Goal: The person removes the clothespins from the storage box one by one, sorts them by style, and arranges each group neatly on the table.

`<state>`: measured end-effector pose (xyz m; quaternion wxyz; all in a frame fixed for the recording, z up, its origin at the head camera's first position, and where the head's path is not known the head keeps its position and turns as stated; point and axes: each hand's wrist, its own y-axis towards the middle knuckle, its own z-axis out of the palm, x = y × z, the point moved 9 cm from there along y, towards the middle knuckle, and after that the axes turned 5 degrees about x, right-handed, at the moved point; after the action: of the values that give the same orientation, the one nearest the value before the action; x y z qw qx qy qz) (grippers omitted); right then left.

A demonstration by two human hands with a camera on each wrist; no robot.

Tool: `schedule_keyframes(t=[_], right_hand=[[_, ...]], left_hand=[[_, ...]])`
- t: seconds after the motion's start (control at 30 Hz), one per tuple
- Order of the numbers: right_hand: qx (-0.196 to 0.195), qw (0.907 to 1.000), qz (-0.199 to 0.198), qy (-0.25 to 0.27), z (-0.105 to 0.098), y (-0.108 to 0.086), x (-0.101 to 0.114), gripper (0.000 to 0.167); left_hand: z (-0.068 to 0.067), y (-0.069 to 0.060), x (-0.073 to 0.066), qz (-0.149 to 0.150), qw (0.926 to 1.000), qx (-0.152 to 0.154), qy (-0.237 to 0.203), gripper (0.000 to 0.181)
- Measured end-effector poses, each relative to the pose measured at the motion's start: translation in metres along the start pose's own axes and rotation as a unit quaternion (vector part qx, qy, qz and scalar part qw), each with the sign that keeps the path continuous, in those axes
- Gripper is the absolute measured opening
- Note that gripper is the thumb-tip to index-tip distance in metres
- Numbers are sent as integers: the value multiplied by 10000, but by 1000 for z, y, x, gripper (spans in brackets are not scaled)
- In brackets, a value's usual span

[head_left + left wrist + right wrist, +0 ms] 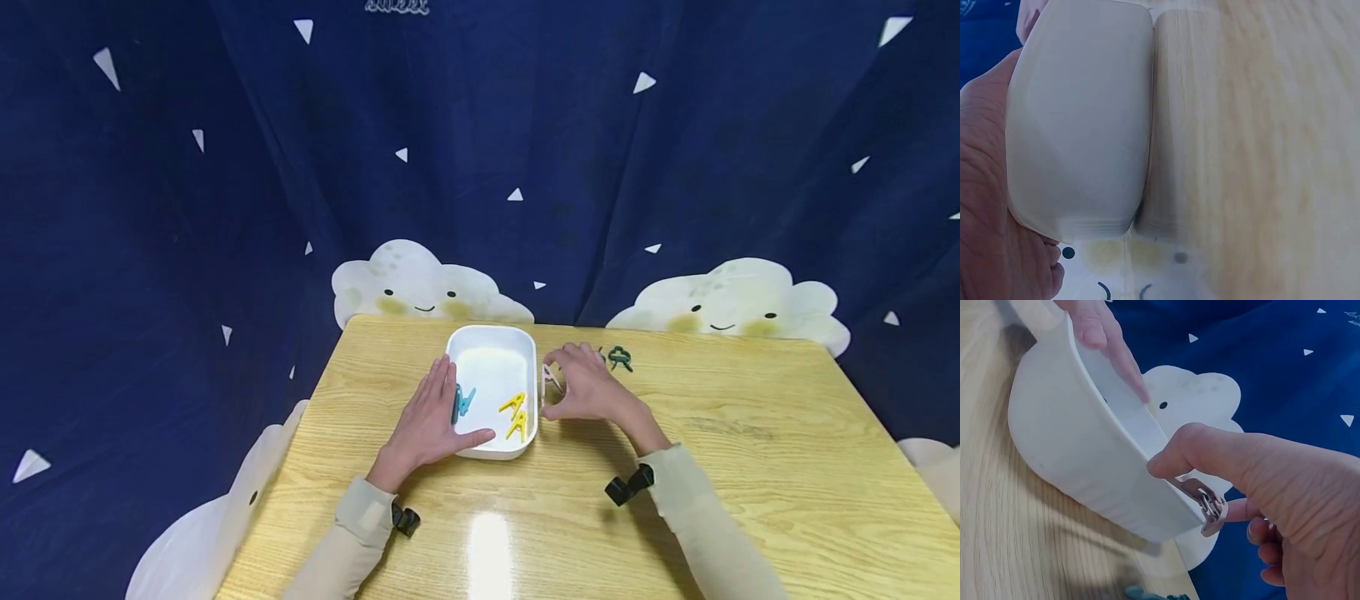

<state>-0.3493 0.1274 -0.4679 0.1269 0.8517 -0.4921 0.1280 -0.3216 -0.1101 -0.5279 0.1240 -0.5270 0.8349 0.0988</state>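
A white rectangular tub (495, 333) stands on the table, with yellow clothespins (516, 427) and blue ones (465, 402) inside. My left hand (427, 421) lies over its left side, fingers straight and thumb reaching across the near end. In the left wrist view the palm is against the tub's wall (1085, 125). At the right rim, my right hand (588, 385) pinches a pale pink clothespin (551, 379) between thumb and finger. That clothespin (1210, 506) appears right by the rim in the right wrist view; contact with it cannot be told.
Dark green clips (620, 358) lie on the wooden table (750, 433) beyond my right hand, partly hidden by it. A dark blue curtain (465, 108) with white shapes and clouds hangs behind the table's far edge.
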Motion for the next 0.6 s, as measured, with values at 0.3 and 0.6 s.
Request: schedule_keyframes(t=[0.3, 0.6], right_hand=[[52, 9998, 170, 23, -2, -8, -19, 77], [61, 9994, 337, 44, -2, -19, -45, 80]], left_hand=[[-1, 0, 1, -24, 10000, -30, 21, 139], [-1, 0, 1, -40, 10000, 28, 2, 139]])
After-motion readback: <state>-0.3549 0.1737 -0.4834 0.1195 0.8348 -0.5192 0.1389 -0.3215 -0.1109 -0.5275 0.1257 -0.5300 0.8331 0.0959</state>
